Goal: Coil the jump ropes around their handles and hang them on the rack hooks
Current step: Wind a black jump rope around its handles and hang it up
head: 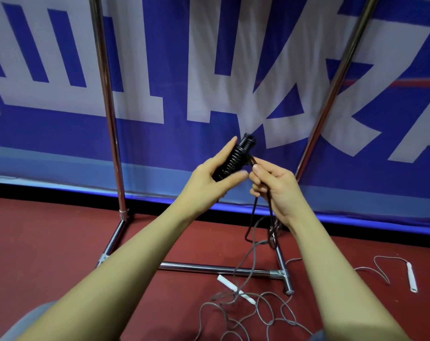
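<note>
Head view: both hands were raised between the rack [103, 99] uprights.
Left hand [210, 177]: gripped the black coiled rope [236, 155].
Right hand [276, 190]: pinched its loose strands.
Floor [49, 242]: a grey rope [256, 313] lay tangled by the rack's base bar.

The rack [216, 267] is standing on the floor [49, 242] before the banner [209, 70]. Between its posts, the left hand [209, 178] is holding a coiled rope [236, 156], the right hand [278, 190] just beside it. A loose rope [246, 313] is lying on the floor before the rack's base, its handle [412, 276] lying to the right.
</note>
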